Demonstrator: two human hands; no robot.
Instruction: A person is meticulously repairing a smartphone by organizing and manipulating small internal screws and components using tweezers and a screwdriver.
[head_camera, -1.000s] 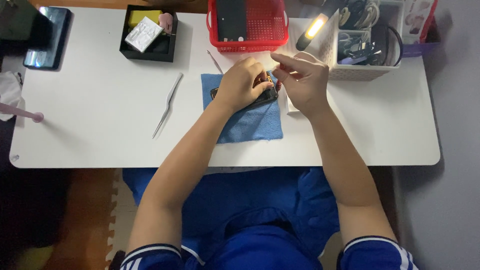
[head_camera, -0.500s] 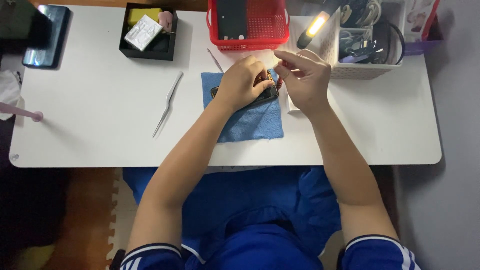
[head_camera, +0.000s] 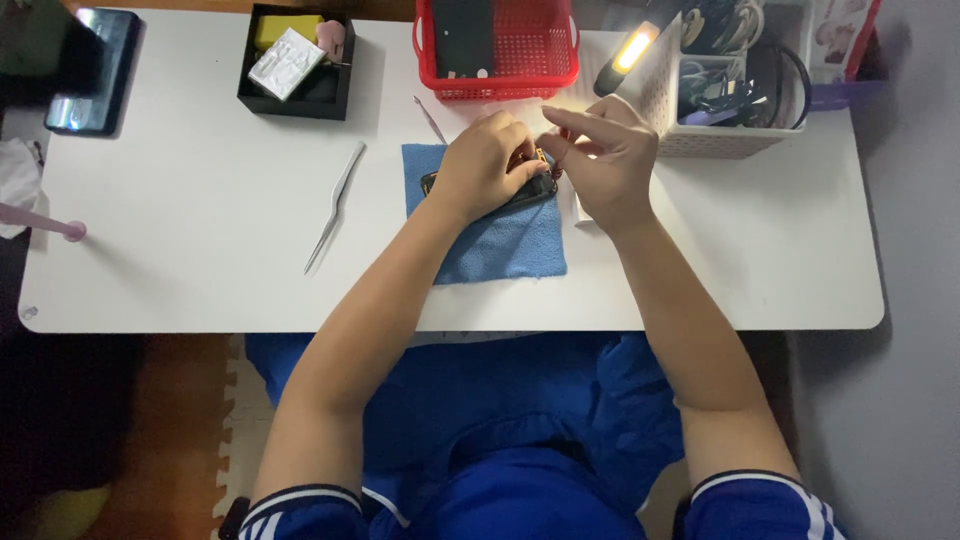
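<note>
Your left hand (head_camera: 485, 165) rests just above the centre of the frame, curled down over a small dark flat device (head_camera: 500, 192) that lies on the upper part of a blue square cloth (head_camera: 505, 240). The fingers press on it and hide most of it; only its dark lower edge and right end show. Your right hand (head_camera: 605, 160) sits just to the right, touching the device's right end. Its thumb and forefinger are pinched narrowly together at a small part there, too small to tell what it is, while the other fingers spread loosely upward.

The cloth lies flat on the white rectangular table (head_camera: 200, 260), in the upper middle of the frame. A thin white sheet (head_camera: 580, 212) peeks out under your right wrist, just beside the cloth's right edge.

To the left of the cloth, well apart from your hands, a slim silver pair of tweezers (head_camera: 335, 205) lies slanted on the tabletop. A thin metal pick (head_camera: 431, 119) lies near the cloth's upper left corner.

Along the top edge stand a red plastic mesh basket (head_camera: 545, 50) holding a dark flat panel, a black square tray (head_camera: 295, 95) with a yellow block and a pale packet to its left, and a white perforated bin (head_camera: 700, 140) of cables to its right. A lit lamp head (head_camera: 630, 52) shines between basket and bin. A dark phone (head_camera: 90, 70) lies in the upper left corner.
</note>
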